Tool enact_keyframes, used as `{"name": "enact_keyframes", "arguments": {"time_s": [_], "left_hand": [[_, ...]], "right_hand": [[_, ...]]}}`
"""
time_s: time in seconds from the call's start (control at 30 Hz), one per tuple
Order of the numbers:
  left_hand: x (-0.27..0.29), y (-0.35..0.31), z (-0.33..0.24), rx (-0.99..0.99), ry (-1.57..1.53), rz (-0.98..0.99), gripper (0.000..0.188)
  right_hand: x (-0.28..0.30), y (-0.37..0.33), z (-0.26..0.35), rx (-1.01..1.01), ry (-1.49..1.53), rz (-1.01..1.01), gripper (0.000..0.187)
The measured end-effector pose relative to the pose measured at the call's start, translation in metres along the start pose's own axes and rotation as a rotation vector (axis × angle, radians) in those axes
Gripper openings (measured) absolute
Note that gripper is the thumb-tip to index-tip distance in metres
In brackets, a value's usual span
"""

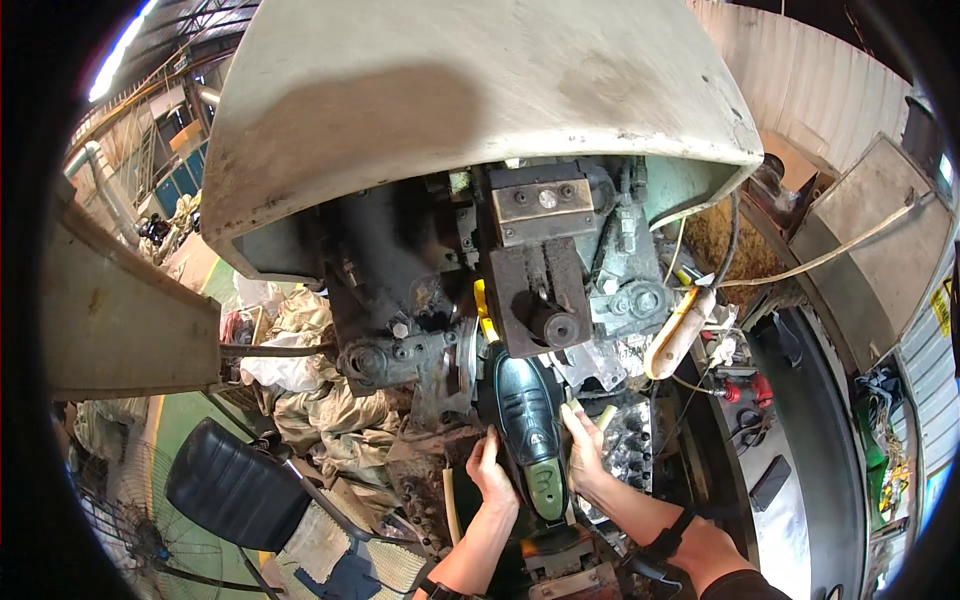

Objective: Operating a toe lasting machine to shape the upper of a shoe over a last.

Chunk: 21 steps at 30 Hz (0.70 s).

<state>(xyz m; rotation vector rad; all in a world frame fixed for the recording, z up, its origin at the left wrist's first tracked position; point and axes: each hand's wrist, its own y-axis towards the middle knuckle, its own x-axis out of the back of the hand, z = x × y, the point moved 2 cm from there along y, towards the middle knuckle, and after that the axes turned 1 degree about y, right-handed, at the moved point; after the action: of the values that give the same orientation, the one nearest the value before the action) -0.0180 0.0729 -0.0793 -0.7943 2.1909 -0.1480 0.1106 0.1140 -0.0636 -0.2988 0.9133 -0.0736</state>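
A black leather shoe upper (526, 405) is stretched over a green shoe last (546, 488), its toe pointing away from me below the dark block of a machine (535, 290). My left hand (491, 472) holds the left side of the shoe near the heel, fingers curled against its edge. On the other side my right hand (583, 448) grips the shoe's right edge, thumb and fingers pointing forward. The underside of the shoe and the parts of my fingers beneath it are hidden.
The machine's large pale hood (480, 80) overhangs the work. A wooden-handled tool (680, 330) hangs at the right, above a grey bench (780, 520) with a dark phone-like slab on it. At left are a black chair (238, 485), cloth sacks (345, 425) and a wire fan (140, 535).
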Motion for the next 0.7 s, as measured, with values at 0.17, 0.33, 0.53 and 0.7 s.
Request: {"name": "enact_keyframes", "arguments": {"time_s": [0.17, 0.33, 0.53, 0.7], "left_hand": [[-0.01, -0.003, -0.007, 0.049, 0.002, 0.006, 0.024], [-0.017, -0.009, -0.012, 0.229, -0.161, 0.091, 0.032], [0.024, -0.007, -0.031, 0.223, 0.25, 0.004, 0.032], [0.177, -0.005, -0.069, -0.059, 0.285, -0.217, 0.033]], "right_hand": [[-0.003, 0.001, 0.002, -0.048, -0.026, 0.008, 0.029], [-0.009, -0.005, 0.006, -0.108, -0.016, 0.02, 0.033], [0.047, -0.002, 0.039, -0.264, -0.384, 0.097, 0.044], [0.117, -0.019, 0.108, -0.165, -0.772, -0.011, 0.061]]}}
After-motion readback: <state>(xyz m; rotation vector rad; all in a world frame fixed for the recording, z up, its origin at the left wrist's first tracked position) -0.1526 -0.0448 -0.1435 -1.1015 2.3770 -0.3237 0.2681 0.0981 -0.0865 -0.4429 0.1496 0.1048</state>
